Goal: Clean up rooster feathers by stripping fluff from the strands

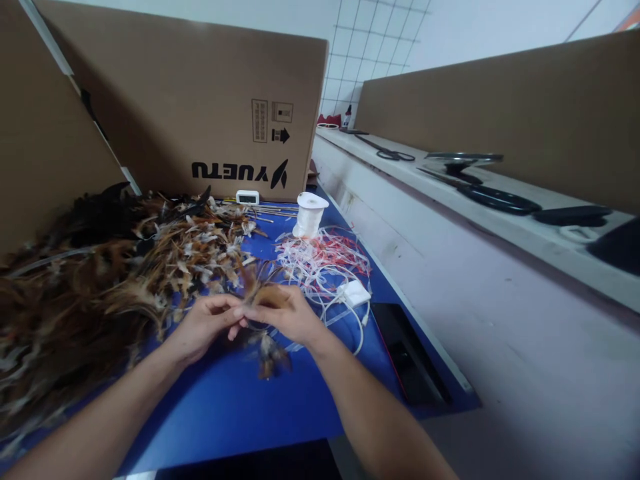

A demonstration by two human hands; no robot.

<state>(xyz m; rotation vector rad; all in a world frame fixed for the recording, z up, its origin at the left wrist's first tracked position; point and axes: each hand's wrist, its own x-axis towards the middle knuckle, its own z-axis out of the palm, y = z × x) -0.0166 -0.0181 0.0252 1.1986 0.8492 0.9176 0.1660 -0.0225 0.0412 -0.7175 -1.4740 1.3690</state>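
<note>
My left hand [213, 322] and my right hand [286, 313] meet over the blue table [240, 420], fingers pinched together. Between them is a small bunch of brown feathers [256, 283], blurred by motion, its tips sticking up above the fingers. Both hands grip it near its base. Below the fingers hangs a greyish-brown feather tuft [271, 357]; whether it joins the bunch I cannot tell. To the left of my hands spreads a big pile of brown, black and white feathers [115, 287].
Right of my hands lie tangled red and white strips [325, 260], a white spool [309, 217], a white charger with cable [355, 293] and a black phone-like slab [410, 353]. Behind stand a cardboard box [175, 100] and a small display [247, 197]. Scissors [395, 155] rest on the right ledge.
</note>
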